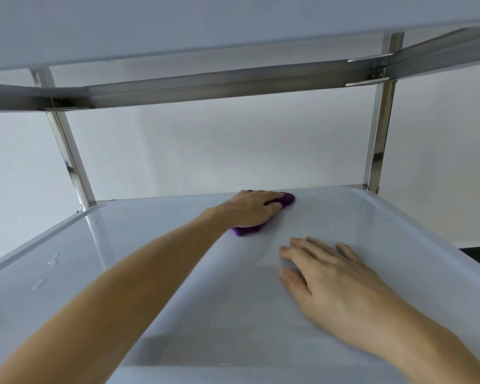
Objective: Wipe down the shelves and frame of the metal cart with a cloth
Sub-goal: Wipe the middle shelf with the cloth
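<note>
The left hand [251, 207] presses a purple cloth [261, 217] flat on the shelf [372, 231], close to the back edge, with its fingers curled over the cloth. The right hand [333, 278] lies flat on the shelf near the front, fingers straight, holding nothing. Water drops [53, 259] sit by the left edge.
</note>
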The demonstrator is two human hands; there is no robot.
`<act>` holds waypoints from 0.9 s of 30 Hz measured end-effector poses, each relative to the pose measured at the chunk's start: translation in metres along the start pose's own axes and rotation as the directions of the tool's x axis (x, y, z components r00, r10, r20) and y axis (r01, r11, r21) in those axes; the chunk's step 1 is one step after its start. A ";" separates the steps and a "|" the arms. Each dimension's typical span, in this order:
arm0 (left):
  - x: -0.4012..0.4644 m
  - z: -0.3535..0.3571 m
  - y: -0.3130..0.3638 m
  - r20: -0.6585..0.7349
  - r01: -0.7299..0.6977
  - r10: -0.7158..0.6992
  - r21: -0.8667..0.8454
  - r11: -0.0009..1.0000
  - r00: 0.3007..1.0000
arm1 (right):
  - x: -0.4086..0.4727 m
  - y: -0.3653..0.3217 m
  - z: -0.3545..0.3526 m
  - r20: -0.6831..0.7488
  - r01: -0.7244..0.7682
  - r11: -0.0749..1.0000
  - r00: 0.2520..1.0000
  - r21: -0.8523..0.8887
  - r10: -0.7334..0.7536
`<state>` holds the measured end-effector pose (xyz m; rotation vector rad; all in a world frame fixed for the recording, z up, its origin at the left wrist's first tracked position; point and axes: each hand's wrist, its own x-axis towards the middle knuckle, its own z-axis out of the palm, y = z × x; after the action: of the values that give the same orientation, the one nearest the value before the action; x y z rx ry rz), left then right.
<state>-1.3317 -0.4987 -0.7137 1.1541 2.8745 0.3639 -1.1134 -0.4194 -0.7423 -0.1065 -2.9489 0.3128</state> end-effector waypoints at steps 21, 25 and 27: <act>-0.261 -0.035 -0.105 -0.144 0.139 -0.153 -0.101 0.985 0.978 | 0.039 -0.099 -0.002 0.035 -0.061 0.994 0.997 -0.094 0.065; -0.270 -0.026 -0.093 -0.281 0.064 -0.073 -0.040 0.997 0.957 | 0.049 -0.141 0.025 0.023 0.055 0.998 0.998 -0.002 -0.055; -0.274 -0.028 -0.106 -0.269 0.066 -0.076 -0.045 0.997 0.960 | 0.049 -0.140 0.031 0.056 0.095 0.995 0.994 -0.015 -0.094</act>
<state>-1.2076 -0.7665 -0.7280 1.0682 3.1151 0.6135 -1.1746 -0.5574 -0.7339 0.0396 -3.0002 0.2811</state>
